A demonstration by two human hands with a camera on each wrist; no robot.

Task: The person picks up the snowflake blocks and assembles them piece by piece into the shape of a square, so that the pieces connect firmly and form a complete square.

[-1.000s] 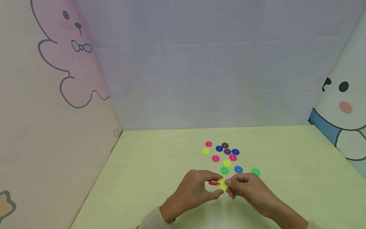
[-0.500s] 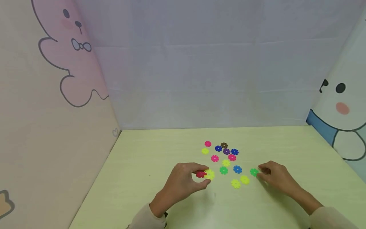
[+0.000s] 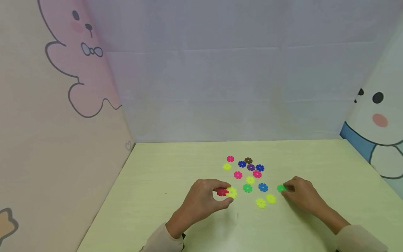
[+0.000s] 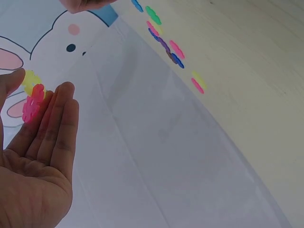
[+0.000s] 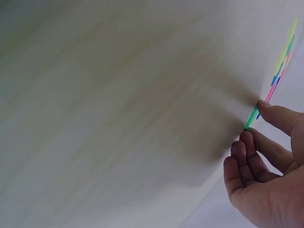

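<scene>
My left hand point(image 3: 199, 199) pinches a yellow notched disc point(image 3: 232, 192) between thumb and fingers, clear of the table. Slotted into it is a pinkish-red notched disc point(image 3: 221, 192); the left wrist view shows the pink disc point(image 4: 33, 103) crossing the yellow one point(image 4: 31, 80) at an angle. Farther right, my right hand point(image 3: 303, 193) has its thumb and forefinger on a green notched disc point(image 3: 281, 188) lying on the table. From the right wrist, that green disc point(image 5: 251, 117) appears edge-on between the two fingertips, the other fingers curled beneath.
Two yellow discs point(image 3: 261, 203) lie between the hands. Behind them are a second green disc point(image 3: 247, 188), a light blue disc point(image 3: 263, 187) and several pink, yellow, dark blue, purple and brown ones. The table point(image 3: 163, 217) meets a pale back sheet point(image 3: 204, 115) and side panels with cartoon prints.
My right hand has left the yellow disc and moved right to the green disc. My left hand has shifted left with the joined discs. Two yellow discs now show on the table.
</scene>
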